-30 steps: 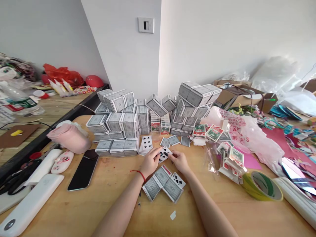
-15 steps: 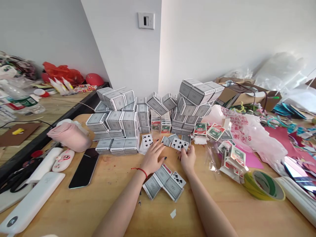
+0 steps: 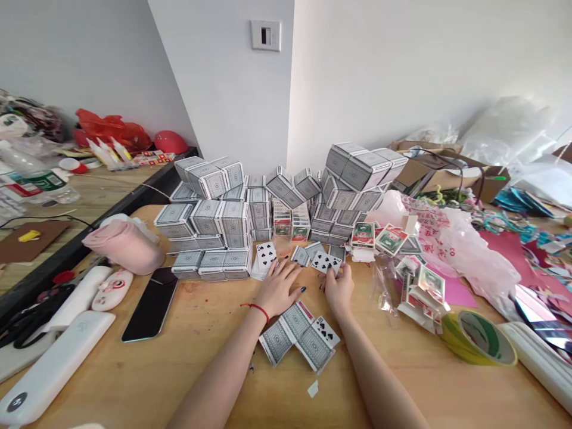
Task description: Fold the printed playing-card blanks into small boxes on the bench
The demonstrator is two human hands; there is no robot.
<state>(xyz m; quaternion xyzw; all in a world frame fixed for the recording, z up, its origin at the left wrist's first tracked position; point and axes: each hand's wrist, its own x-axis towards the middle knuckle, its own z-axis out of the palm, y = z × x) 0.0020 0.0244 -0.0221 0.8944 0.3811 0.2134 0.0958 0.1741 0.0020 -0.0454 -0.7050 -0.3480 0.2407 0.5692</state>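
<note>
Broken off from the two-handed hold! Pinching the white rectangular playing card with black spades in the fingers of the right hand alone, thumb on top, at that hand's eleven o'clock, just beside a small grey-patterned folded card. Spreading wide with the left hand, fingers released and gripping nothing, close to the face-up pile of white spade cards at its eleven o'clock; touching or not, impossible to tell. Spotting a cluster of grey-patterned folded cards at its five o'clock. Down to one-handed card handling, by the look of it.
</note>
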